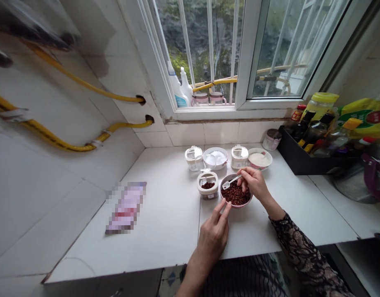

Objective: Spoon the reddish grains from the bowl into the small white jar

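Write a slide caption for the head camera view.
Right hand holds a white spoon over a bowl of dark red bits; left hand at its rim.

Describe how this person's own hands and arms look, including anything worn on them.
The left hand and right hand are both ungloved. On the right arm, a dark, sheer lace sleeve with a black leafy pattern ends just short of the wrist. No sleeve shows on the left forearm within the picture.
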The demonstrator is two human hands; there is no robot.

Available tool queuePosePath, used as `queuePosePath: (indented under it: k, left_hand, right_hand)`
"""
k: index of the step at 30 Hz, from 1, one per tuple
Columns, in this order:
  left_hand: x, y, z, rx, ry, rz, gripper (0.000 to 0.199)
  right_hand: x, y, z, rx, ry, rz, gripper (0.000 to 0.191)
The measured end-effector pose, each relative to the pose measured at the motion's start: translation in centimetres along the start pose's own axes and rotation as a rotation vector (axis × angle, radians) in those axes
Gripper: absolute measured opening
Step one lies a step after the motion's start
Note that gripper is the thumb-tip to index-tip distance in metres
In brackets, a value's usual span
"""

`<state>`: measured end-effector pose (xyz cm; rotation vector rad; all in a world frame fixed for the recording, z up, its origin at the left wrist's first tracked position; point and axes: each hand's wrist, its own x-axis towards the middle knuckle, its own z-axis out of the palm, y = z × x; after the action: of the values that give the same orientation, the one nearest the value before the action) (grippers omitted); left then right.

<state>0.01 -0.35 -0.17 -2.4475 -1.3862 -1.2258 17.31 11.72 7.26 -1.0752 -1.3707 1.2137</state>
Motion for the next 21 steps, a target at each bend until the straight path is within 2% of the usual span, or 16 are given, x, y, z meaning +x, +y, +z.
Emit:
queuePosePath:
  k: [3,6,9,12,14,17,19,21]
  left_hand:
    - [0.0,0.0,0.1,0.001,-0.002,0.004,0.066]
    - [0.0,-0.1,0.1,0.005,-0.001,0.007,0.065]
    - [-0.1,-0.2,0.1,0.005,0.005,0.012,0.065]
    - [-0.1,-0.2,0.1,0.006,0.015,0.018,0.065]
    - [-0.1,-0.2,0.1,0.007,0.012,0.013,0.065]
    - [0.0,-0.1,0.0,0.007,-0.002,0.007,0.065]
    - [0.0,0.0,-0.1,0.004,-0.01,0.006,0.066]
    - [0.0,0.0,-0.1,-0.003,-0.01,0.006,0.068]
  right_hand:
    - [-0.2,-0.5,0.6,0.012,0.024,-0.062,0.037]
    - [-0.9,-0.9,1.8,-0.049,0.071,-0.196,0.036]
    - [-1.9,-1.1,2.9,-0.266,-0.031,-0.391,0.028]
    - [-2.5,-1.2,3.0,-0.445,-0.118,-0.537,0.022]
    - [-2.5,-1.1,2.4,-0.429,-0.057,-0.515,0.023]
    - [-2.0,-1.0,1.1,-0.363,0.063,-0.4,0.025]
    - [-1.7,-1.0,0.6,-0.396,0.061,-0.345,0.024]
    - [-1.5,-0.9,0.5,-0.472,0.003,-0.318,0.022]
